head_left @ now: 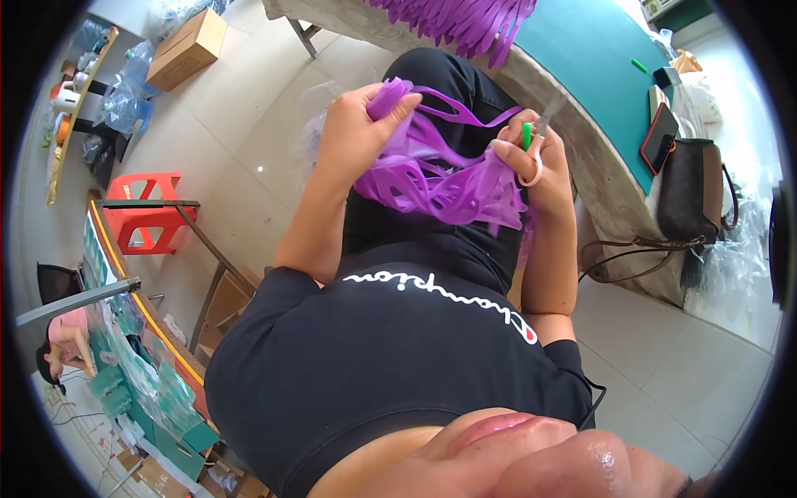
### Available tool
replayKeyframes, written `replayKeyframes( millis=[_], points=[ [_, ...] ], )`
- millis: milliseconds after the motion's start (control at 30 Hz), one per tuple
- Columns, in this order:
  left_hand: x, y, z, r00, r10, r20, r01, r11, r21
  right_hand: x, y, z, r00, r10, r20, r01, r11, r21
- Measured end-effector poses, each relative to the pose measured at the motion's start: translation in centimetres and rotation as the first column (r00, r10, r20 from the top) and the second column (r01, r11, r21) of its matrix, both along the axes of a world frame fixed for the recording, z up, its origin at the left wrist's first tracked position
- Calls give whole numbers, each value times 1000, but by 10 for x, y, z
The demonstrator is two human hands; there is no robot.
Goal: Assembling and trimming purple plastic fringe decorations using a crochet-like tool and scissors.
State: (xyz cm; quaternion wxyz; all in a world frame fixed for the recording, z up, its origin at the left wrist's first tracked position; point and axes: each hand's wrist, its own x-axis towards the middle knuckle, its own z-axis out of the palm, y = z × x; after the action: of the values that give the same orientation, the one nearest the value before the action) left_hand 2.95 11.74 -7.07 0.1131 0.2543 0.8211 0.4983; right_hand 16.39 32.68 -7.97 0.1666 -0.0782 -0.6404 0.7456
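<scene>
My left hand [353, 124] is closed around a thick bunched end of purple rubbery strapping, its thumb pressed on top. From there the soft purple strips [398, 183], with long cut-out openings, sag over my lap. Small scissors [527, 135] with green and pale handles sit in my right hand [538, 162], whose fingers are curled round the handles. The blades point up and away, toward the table edge. One thin purple strip stretches from the left hand across to the right fingers. Whether the right fingers also pinch the purple material is hard to make out.
A green-topped table [581, 58] at the far right bears a heap of purple strips [465, 21] and a phone [660, 137]. Beside it is a brown bag [693, 187]. On the left stand a red stool [145, 212], a cardboard box [187, 50] and another worktable [145, 357], with a person behind it.
</scene>
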Motion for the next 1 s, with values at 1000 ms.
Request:
replayKeyframes(
  millis=[1000],
  points=[
    [26,24,-45,664,-673,327,486,720,496,7,-24,16,971,168,173,-200,962,187]
  ],
)
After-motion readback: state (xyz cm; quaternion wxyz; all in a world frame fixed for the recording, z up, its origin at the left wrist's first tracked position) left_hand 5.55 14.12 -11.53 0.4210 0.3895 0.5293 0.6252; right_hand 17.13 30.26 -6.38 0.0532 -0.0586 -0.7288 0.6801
